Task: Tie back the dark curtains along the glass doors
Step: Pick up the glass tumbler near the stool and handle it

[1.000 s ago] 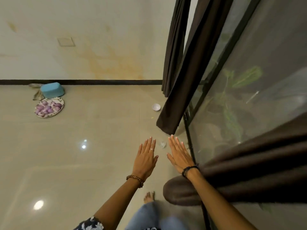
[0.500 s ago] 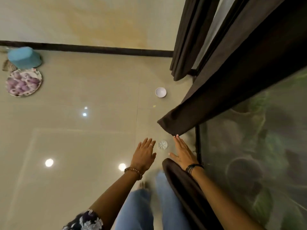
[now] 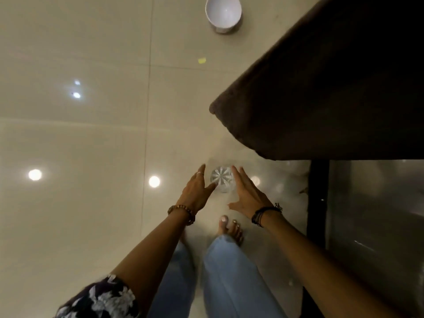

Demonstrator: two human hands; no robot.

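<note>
Both hands reach down with straight fingers on either side of a small clear glass, holding nothing.

The left hand point(image 3: 195, 193) has its fingers extended and its thumb tip just beside the glass point(image 3: 223, 179); the right hand point(image 3: 246, 193) is spread flat on the glass's other side, and whether either one touches the glass cannot be told. A bead bracelet point(image 3: 182, 212) circles the left wrist and dark cords point(image 3: 263, 214) the right. Under the hands is a bare foot point(image 3: 230, 228) on glossy beige floor tile point(image 3: 80, 145), wide and unobstructed to the left. The dark curtain point(image 3: 321, 99) hangs above and to the right, its lower corner edge well above the hands, over the black door frame point(image 3: 317, 203) and glass door point(image 3: 376, 214). A white bowl point(image 3: 223, 12) sits farther off on the floor.
</note>
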